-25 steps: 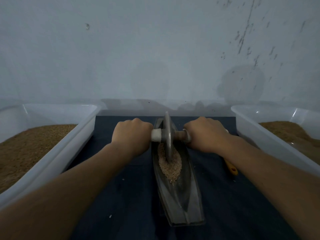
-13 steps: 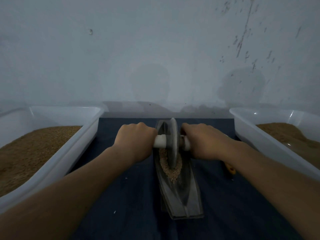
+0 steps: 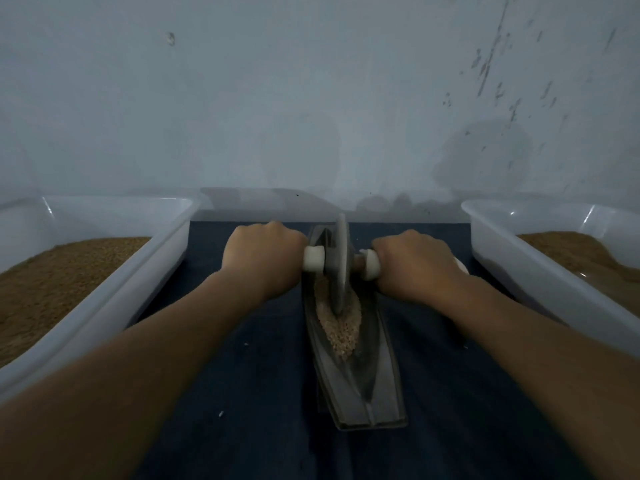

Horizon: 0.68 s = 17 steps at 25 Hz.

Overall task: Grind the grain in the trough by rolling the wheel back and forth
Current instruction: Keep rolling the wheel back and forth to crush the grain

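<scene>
Wheel (image 3: pixel 341 268) between left fingers (image 3: pixel 274 234), right fingers (image 3: pixel 406 240)

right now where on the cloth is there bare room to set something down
Widest bare patch: cloth between the left tub and the trough, under the forearm. A narrower strip between trough and right tub. Crowded at the far end: left hand and right hand grip the handles of the wheel.

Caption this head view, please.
Left hand and right hand grip the wheel handles at the far end of the trough, in grain.
</scene>
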### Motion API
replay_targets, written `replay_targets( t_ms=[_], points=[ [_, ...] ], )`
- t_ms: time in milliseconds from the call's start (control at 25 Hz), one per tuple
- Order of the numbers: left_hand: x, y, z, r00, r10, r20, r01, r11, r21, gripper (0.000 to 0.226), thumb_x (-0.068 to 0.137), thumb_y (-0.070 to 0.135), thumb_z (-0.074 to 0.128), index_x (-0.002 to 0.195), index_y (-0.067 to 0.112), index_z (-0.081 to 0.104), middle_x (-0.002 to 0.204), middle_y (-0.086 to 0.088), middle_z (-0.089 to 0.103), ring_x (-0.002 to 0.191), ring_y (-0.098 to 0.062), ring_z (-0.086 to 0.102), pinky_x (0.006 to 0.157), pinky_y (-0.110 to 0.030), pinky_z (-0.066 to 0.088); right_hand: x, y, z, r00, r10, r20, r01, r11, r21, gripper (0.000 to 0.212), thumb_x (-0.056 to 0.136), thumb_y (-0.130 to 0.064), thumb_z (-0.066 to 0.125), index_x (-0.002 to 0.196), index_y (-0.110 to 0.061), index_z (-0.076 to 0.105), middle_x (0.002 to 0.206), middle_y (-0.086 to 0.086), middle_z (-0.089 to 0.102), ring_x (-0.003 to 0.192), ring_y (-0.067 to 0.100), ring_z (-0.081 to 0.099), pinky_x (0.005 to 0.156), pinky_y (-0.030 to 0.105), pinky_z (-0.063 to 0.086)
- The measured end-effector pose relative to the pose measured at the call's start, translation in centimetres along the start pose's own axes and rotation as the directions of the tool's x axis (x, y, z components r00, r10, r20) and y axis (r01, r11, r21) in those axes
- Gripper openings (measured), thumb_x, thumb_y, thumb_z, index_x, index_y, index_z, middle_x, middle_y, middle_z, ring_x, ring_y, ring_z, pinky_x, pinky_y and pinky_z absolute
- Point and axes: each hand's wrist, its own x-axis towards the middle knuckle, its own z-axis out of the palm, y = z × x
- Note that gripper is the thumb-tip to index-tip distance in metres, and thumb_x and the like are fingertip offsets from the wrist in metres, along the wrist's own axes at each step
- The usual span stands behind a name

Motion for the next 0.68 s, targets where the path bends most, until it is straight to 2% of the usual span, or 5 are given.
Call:
replay_targets(
  t_ms=[160, 280, 400, 600, 680],
  points=[
    [-0.5, 0.0, -0.9, 0.999, -0.011, 0.052, 0.012, 1.0, -0.028, 0.011, 0.085, 0.033, 0.061, 0.096, 0.031, 0.061, 0.076, 0.005, 0.048, 0.066, -0.02, 0.05, 0.059, -0.034, 0.039, 0.1, -0.4, -0.5, 0.999, -0.005, 0.032, 0.007, 0.999, -0.047, 0.017, 0.082, -0.044, 0.066, 0.081, -0.03, 0.056, 0.083, -0.004, 0.059, 0.077, 0.022, 0.06, 0.061, 0.032, 0.041],
    [-4.6, -0.1, -1.0, 0.993, 0.076, -0.094, -0.077, 0.997, -0.013, 0.016, 0.076, 0.038, 0.068, 0.08, 0.034, 0.052, 0.061, 0.01, 0.027, 0.047, -0.013, 0.026, 0.046, -0.027, 0.021, -3.6, 0.4, -0.3, 0.995, -0.082, -0.062, 0.077, 0.994, -0.081, 0.029, 0.079, -0.049, 0.063, 0.07, -0.036, 0.038, 0.073, -0.009, 0.052, 0.061, 0.01, 0.049, 0.048, 0.027, 0.026],
    [-5.8, -0.4, -1.4, 0.972, 0.107, -0.208, -0.099, 0.994, 0.047, 0.035, 0.058, 0.036, 0.077, 0.066, 0.032, 0.043, 0.055, 0.01, 0.014, 0.043, -0.011, 0.008, 0.047, -0.021, 0.004, -5.4, 1.0, 0.3, 0.986, -0.085, -0.144, 0.069, 0.991, -0.114, 0.033, 0.073, -0.051, 0.057, 0.066, -0.04, 0.027, 0.064, -0.008, 0.043, 0.052, 0.003, 0.036, 0.044, 0.024, 0.018],
    [-0.8, 0.4, -0.2, 0.998, -0.045, -0.037, 0.044, 0.999, -0.019, 0.005, 0.085, 0.03, 0.06, 0.089, 0.029, 0.058, 0.069, 0.005, 0.041, 0.059, -0.019, 0.043, 0.054, -0.033, 0.034, -0.5, -0.2, 0.8, 0.992, 0.024, -0.123, -0.033, 0.997, -0.075, 0.025, 0.082, -0.042, 0.065, 0.075, -0.031, 0.044, 0.07, -0.008, 0.047, 0.061, 0.017, 0.047, 0.053, 0.028, 0.032],
    [-0.1, 0.3, -0.4, 0.996, -0.084, 0.017, 0.085, 0.995, -0.051, 0.008, 0.087, 0.028, 0.059, 0.095, 0.029, 0.061, 0.074, 0.004, 0.045, 0.066, -0.02, 0.047, 0.059, -0.034, 0.037, 0.6, -0.5, 0.6, 0.993, 0.049, -0.11, -0.058, 0.995, -0.084, 0.021, 0.083, -0.041, 0.066, 0.079, -0.031, 0.047, 0.073, -0.005, 0.048, 0.068, 0.021, 0.049, 0.059, 0.031, 0.036]
  ],
)
